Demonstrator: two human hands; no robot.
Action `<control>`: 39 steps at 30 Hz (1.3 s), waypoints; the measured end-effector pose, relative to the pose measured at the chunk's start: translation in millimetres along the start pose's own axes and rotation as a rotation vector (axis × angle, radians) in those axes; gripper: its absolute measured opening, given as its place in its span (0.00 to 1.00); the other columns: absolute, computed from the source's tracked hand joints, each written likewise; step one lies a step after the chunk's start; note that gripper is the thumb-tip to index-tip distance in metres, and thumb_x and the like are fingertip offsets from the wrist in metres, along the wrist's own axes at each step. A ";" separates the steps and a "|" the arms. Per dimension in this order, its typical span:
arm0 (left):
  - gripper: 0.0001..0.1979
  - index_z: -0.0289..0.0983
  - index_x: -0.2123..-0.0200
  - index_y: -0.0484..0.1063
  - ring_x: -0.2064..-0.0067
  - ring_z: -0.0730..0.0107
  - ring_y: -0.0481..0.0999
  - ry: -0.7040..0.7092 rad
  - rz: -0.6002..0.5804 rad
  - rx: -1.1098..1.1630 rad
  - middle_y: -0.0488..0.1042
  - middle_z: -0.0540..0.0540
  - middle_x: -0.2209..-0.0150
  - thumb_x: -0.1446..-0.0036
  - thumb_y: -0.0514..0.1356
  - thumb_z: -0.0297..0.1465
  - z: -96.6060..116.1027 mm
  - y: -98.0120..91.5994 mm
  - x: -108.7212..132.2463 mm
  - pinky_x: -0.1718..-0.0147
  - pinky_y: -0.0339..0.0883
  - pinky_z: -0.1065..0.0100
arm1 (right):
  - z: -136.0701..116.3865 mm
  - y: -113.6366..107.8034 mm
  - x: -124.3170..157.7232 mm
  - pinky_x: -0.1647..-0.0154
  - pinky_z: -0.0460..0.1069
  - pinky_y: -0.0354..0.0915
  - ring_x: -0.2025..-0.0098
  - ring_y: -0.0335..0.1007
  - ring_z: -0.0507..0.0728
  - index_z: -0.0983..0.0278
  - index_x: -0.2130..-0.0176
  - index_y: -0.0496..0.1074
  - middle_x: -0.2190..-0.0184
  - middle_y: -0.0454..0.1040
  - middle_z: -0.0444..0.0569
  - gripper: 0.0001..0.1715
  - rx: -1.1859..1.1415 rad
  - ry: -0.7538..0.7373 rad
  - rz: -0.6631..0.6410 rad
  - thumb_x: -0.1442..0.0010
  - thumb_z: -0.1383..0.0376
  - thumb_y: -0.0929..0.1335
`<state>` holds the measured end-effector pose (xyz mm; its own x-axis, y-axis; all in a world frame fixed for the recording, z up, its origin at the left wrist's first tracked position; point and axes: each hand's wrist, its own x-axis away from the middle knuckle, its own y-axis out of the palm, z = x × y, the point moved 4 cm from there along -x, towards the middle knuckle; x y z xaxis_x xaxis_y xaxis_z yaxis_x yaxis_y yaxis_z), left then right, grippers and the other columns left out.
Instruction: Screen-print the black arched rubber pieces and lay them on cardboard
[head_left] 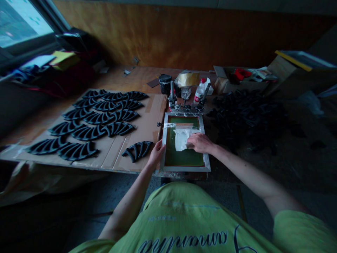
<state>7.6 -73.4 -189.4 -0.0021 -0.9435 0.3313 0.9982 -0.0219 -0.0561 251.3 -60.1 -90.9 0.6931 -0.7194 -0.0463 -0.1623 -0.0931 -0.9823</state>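
With right hand [198, 142] pinching white cloth [181, 141] on framed screen [184, 158], left hand [157, 151] at its edge, hold unclear.
Left of hands, rows of black pieces [100, 118], seemingly finished; rightward, dark heap [244, 116], likely remaining.

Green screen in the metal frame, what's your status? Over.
Left hand at left edge of metal frame. Right hand gripping crumpled white material. Material covers part of green screen.

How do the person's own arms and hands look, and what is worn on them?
The left hand and right hand wear no gloves; the forearms are bare. The short sleeves are yellow-green, matching the shirt, which carries dark script lettering.
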 end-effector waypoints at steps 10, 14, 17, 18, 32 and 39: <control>0.36 0.35 0.37 0.67 0.62 0.65 0.79 -0.002 -0.008 0.036 0.80 0.44 0.62 0.46 0.65 0.44 2.7 -2.2 2.0 0.63 0.72 0.68 | -13.9 11.7 9.3 0.55 0.52 0.63 0.56 0.72 0.59 0.62 0.58 0.77 0.62 0.79 0.51 0.09 -0.047 0.061 0.095 0.38 0.69 0.68; 0.45 0.39 0.31 0.57 0.67 0.67 0.78 -0.081 -0.018 0.064 0.79 0.46 0.65 0.48 0.68 0.43 17.4 -4.6 9.7 0.67 0.71 0.69 | 12.0 -23.6 -25.7 0.50 0.52 0.65 0.52 0.72 0.59 0.57 0.46 0.73 0.53 0.78 0.48 0.22 -0.105 0.284 0.226 0.39 0.63 0.72; 0.42 0.40 0.33 0.62 0.70 0.69 0.77 -0.027 -0.005 0.097 0.78 0.48 0.68 0.48 0.67 0.47 43.0 -9.1 16.8 0.71 0.68 0.71 | 45.9 -51.7 -37.0 0.50 0.53 0.66 0.54 0.73 0.59 0.57 0.38 0.68 0.52 0.78 0.50 0.31 -0.136 0.420 0.352 0.39 0.61 0.72; 0.37 0.39 0.37 0.68 0.71 0.70 0.75 0.018 0.009 0.117 0.77 0.49 0.69 0.47 0.65 0.50 54.8 -10.3 18.4 0.72 0.67 0.72 | 60.6 -59.6 -32.9 0.50 0.53 0.67 0.55 0.73 0.59 0.58 0.38 0.68 0.54 0.78 0.51 0.30 -0.149 0.460 0.408 0.38 0.59 0.71; 0.27 0.40 0.43 0.66 0.54 0.63 0.80 0.466 0.122 0.343 0.79 0.41 0.56 0.34 0.49 0.52 199.1 16.8 -7.8 0.59 0.75 0.64 | 33.5 57.2 21.2 0.51 0.52 0.64 0.53 0.70 0.60 0.65 0.63 0.72 0.59 0.75 0.57 0.12 -0.045 0.566 0.094 0.35 0.57 0.68; 0.34 0.33 0.56 0.74 0.54 0.50 0.81 -0.247 -0.312 0.231 0.81 0.33 0.59 0.48 0.61 0.59 60.6 79.8 54.7 0.66 0.76 0.61 | -24.5 41.3 2.5 0.56 0.50 0.65 0.56 0.72 0.59 0.63 0.57 0.70 0.60 0.76 0.54 0.13 -0.250 0.678 0.215 0.29 0.59 0.61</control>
<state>90.8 -106.8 -118.7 -0.3183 -0.7961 0.5147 0.9393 -0.1917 0.2845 229.2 -82.6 -127.1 0.0572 -0.9979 -0.0314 -0.4560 0.0018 -0.8900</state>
